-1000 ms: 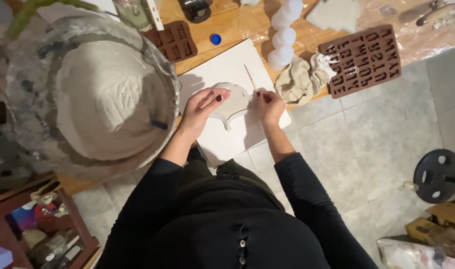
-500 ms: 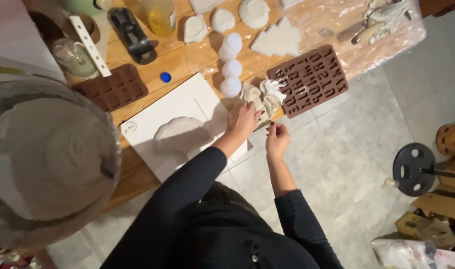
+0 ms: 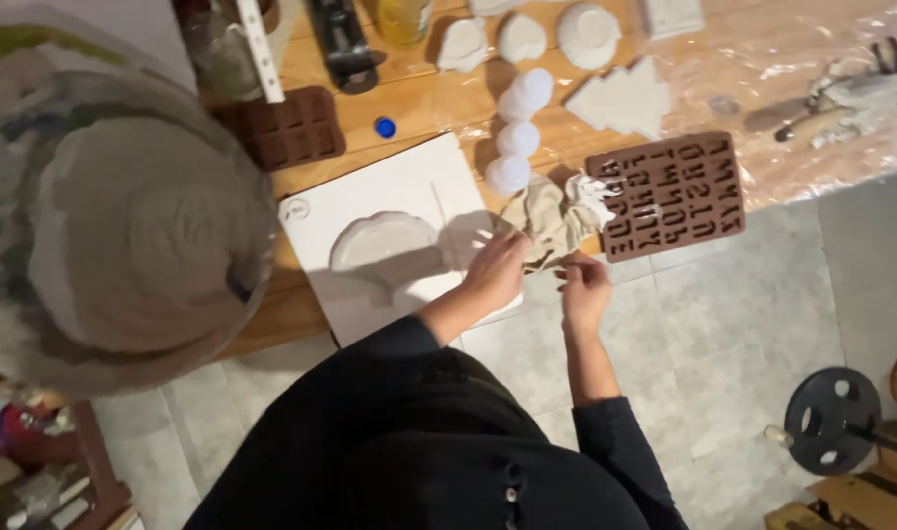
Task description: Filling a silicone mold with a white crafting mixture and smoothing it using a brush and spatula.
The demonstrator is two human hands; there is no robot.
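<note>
The left hand [image 3: 496,270] lies with fingers spread and loosely open at the right edge of the white board [image 3: 390,186], its fingertips touching the crumpled beige cloth [image 3: 547,218]; it grips nothing that can be seen. The right hand [image 3: 586,290] is just beside it, off the table edge and over the tiled floor [image 3: 743,324], fingers curled in a light pinch toward the cloth's lower edge; whether it holds any of the cloth cannot be told. The cloth is bunched and wrinkled, with white smears at its upper right, and sits at the front edge of the wooden table [image 3: 448,98], between the board and the brown letter mould [image 3: 669,196], touching both. On the board, well left of the hands, lies a pale shell-shaped cast [image 3: 385,243]. A row of white balls [image 3: 515,137] runs up from the cloth toward the back of the table. A small brown mould [image 3: 290,128] and a blue cap [image 3: 385,127] lie above the board. The floor to the right of the hands is open up to a dark weight plate [image 3: 831,417]
</note>
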